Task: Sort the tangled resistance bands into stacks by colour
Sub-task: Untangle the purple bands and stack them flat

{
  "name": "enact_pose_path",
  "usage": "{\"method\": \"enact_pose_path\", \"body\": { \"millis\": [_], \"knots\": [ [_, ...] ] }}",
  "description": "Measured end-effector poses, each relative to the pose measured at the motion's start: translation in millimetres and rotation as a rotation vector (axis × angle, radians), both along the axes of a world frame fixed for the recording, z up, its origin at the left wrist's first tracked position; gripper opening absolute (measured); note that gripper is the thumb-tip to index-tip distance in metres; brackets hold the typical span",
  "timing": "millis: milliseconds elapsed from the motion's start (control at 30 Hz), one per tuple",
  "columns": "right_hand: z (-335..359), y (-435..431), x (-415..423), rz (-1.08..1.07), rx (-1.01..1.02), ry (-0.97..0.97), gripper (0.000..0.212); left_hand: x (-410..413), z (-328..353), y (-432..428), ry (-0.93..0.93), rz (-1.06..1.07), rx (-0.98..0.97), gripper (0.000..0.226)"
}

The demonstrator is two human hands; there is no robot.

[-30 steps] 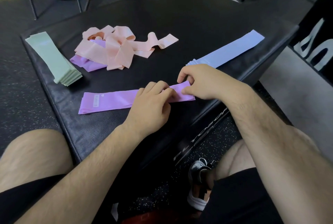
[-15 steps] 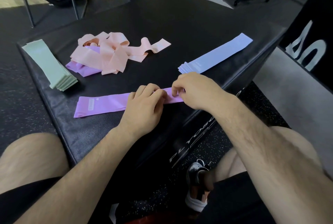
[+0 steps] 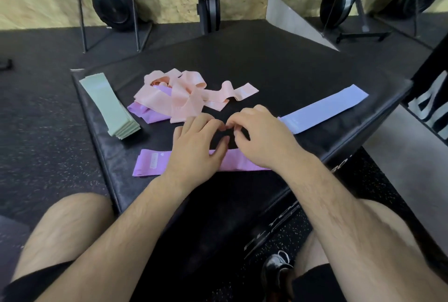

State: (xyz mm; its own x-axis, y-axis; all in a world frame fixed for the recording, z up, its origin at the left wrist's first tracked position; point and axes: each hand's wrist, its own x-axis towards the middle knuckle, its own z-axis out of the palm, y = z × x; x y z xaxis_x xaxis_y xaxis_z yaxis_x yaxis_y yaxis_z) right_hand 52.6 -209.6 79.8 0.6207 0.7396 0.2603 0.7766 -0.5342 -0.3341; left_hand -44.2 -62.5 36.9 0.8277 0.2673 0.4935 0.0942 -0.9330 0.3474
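Black padded worktop (image 3: pixel 266 68), camera tipped up more than a second ago so more of the back wall and weight plates (image 3: pixel 112 5) shows.

Far left: green stack (image 3: pixel 110 105) of flat bands near the left edge, same spot as before. Right of it the pink tangle (image 3: pixel 184 94), loose and knotted, with a purple band (image 3: pixel 148 112) poking out underneath at its lower left; unchanged.

Near edge, front: single purple strip (image 3: pixel 149 162) lying flat, its right part covered by both hands. It has stayed put on the worktop.

Left hand (image 3: pixel 196 148): a second ago its fingers were pressed on the purple strip; now it has slid forward, palm over the strip, fingers (image 3: pixel 206 122) reaching onto bare worktop toward the pink tangle. Fingers loosely curled, nothing pinched that I can see; thumb tip touches the strip's top edge.

Right hand (image 3: pixel 264 139): earlier pinching the strip's right end; now lifted ahead of it, fingers curled in, tips almost meeting the left hand's. Motion blur there, cannot tell if anything is held. Wrist crosses over the strip's right end.

Far right: blue stack (image 3: pixel 324 108) lying diagonal to the right corner, its lower end just beside the right hand. Not moved.

Bare knees, black shorts, and a shoe (image 3: pixel 276 270) at the bottom.
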Motion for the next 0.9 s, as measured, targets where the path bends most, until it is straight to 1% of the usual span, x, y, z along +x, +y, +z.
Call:
{"method": "enact_pose_path", "body": {
  "millis": [100, 267, 367, 433, 500, 600, 667, 733, 767, 833, 900],
  "knots": [
    [0.9, 24.8, 0.5, 0.040, 0.056, 0.028, 0.030, 4.0, 8.2, 25.5, -0.023, 0.044, 0.005, 0.021],
    [2.8, 61.5, -2.8, 0.075, 0.100, 0.082, 0.044, 7.5, 22.6, 64.9, -0.058, 0.073, 0.003, 0.015],
    [2.7, 89.6, -3.4, 0.082, 0.117, 0.101, 0.043, 8.6, 23.0, 88.3, -0.068, 0.121, 0.007, 0.017],
    [0.0, 112.3, -1.5, 0.103, 0.106, 0.130, 0.040, 10.6, 18.0, 102.7, -0.040, 0.178, 0.017, 0.017],
    [-3.1, 137.0, 1.1, 0.124, 0.063, 0.149, 0.037, 7.9, 13.1, 116.9, 0.004, 0.236, 0.048, 0.016],
    [-6.3, 168.2, 6.3, 0.140, -0.025, 0.138, 0.035, 1.6, 6.4, 137.6, 0.000, 0.274, 0.086, 0.017],
    [-8.2, 184.4, 9.0, 0.161, -0.086, 0.109, 0.031, -0.8, 1.4, 146.2, -0.022, 0.268, 0.115, 0.016],
    [-11.7, 197.3, 11.5, 0.157, -0.166, 0.066, 0.022, -1.8, -2.3, 150.0, -0.046, 0.247, 0.143, 0.011],
    [-12.3, 202.9, 11.9, 0.154, -0.204, 0.046, 0.020, -2.2, -3.5, 151.5, -0.058, 0.243, 0.155, 0.007],
    [-14.5, 211.5, 12.3, 0.159, -0.282, 0.016, 0.026, -2.6, -5.6, 154.5, -0.073, 0.243, 0.175, 0.002],
    [-18.6, 216.9, 12.5, 0.166, -0.324, -0.018, 0.021, -4.2, -6.8, 159.3, -0.079, 0.243, 0.168, 0.005]
  ]
}}
